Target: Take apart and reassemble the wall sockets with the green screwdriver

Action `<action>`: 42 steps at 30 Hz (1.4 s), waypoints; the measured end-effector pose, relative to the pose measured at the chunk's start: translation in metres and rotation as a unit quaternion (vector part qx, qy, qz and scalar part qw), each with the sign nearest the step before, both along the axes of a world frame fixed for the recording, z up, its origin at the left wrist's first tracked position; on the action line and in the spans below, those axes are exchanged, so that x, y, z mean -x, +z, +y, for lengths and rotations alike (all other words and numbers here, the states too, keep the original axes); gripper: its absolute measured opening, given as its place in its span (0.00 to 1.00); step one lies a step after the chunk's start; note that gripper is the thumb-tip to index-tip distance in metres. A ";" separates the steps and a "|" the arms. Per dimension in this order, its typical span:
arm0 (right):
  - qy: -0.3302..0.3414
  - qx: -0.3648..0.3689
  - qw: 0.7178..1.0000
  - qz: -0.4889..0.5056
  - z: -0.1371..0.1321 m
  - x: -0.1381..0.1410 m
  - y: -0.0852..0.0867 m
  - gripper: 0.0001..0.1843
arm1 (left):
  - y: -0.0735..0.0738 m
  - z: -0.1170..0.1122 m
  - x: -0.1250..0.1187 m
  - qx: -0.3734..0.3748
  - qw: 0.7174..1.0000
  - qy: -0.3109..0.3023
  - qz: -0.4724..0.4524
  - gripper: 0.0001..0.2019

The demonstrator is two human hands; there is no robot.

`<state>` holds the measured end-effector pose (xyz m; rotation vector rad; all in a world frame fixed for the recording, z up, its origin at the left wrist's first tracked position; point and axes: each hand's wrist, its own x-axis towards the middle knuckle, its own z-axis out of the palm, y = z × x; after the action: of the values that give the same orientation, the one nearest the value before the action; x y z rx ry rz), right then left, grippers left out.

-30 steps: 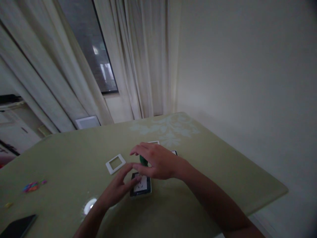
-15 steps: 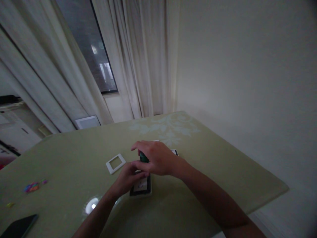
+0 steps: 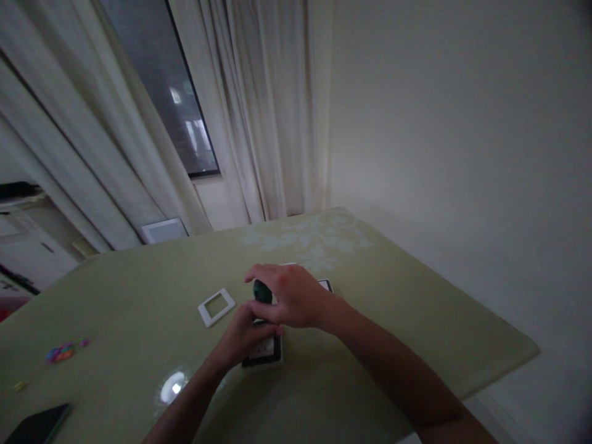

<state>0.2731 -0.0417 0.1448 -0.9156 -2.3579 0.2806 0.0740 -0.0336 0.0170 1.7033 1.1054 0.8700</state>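
Observation:
My right hand (image 3: 291,297) is curled round a dark green rounded handle (image 3: 261,291), perhaps of a screwdriver, held upright over a wall socket plate (image 3: 265,353) with a dark rim that lies on the green table (image 3: 393,308). My left hand (image 3: 245,336) rests on the socket plate's near left part, fingers bent and pressing on it. The tip of the tool is hidden by my hands. A white square frame (image 3: 216,306) lies just left of both hands.
Behind my right hand, the edges of two more plates (image 3: 326,285) show. Small coloured bits (image 3: 61,353) lie at the far left, a dark phone (image 3: 37,422) at the near left corner. Curtains, a window and a wall stand behind the table.
My left hand has slid forward from an open reach onto the socket plate and curled. My right hand has closed round the green handle, which now stands higher.

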 end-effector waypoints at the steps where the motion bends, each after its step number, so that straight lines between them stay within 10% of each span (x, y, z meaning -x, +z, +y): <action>1: 0.000 -0.002 1.000 -0.002 0.000 0.000 0.000 0.18 | 0.000 -0.001 0.001 0.000 1.000 -0.009 -0.008 0.16; 8: -0.003 -0.010 1.000 -0.012 -0.002 0.001 0.001 0.18 | 0.017 -0.008 0.012 -0.035 0.993 -0.114 -0.019 0.21; 16: -0.014 -0.011 1.000 -0.021 -0.001 0.001 -0.001 0.19 | 0.011 -0.002 -0.003 0.007 1.000 -0.017 -0.015 0.15; 23: -0.020 -0.016 0.999 -0.030 -0.002 0.002 0.001 0.18 | 0.017 -0.010 0.014 -0.017 0.991 -0.129 -0.014 0.12; 32: -0.027 -0.011 0.999 -0.022 -0.001 0.003 0.000 0.21 | 0.009 -0.004 0.003 -0.046 0.998 0.003 0.038 0.14; 38: -0.041 -0.024 0.998 -0.034 -0.001 0.005 -0.001 0.19 | 0.012 -0.008 0.011 -0.053 0.993 -0.107 0.004 0.13; 42: -0.037 -0.022 0.998 -0.037 -0.001 0.005 -0.001 0.20 | 0.012 -0.008 0.004 -0.053 0.996 -0.069 0.014 0.12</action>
<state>0.2683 -0.0427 0.1435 -1.0065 -2.3808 0.1683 0.0698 -0.0411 0.0294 1.8603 0.9621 0.8321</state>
